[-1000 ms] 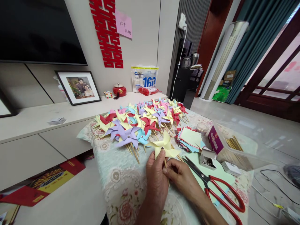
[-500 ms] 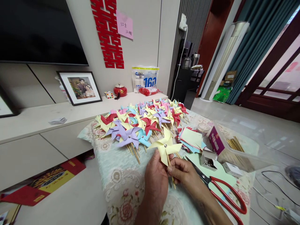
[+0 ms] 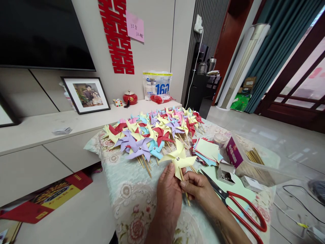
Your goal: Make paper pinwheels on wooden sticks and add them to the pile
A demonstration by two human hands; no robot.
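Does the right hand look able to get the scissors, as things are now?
Probably yes: the scissors lie close on its right, with nothing visible in between. But the right hand is pinching a stick, so it would likely need to release that first.

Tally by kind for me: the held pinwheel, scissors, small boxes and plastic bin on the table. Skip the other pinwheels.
Held pinwheel: 1
Scissors: 1
Small boxes: 2
Plastic bin: 1
Total: 5
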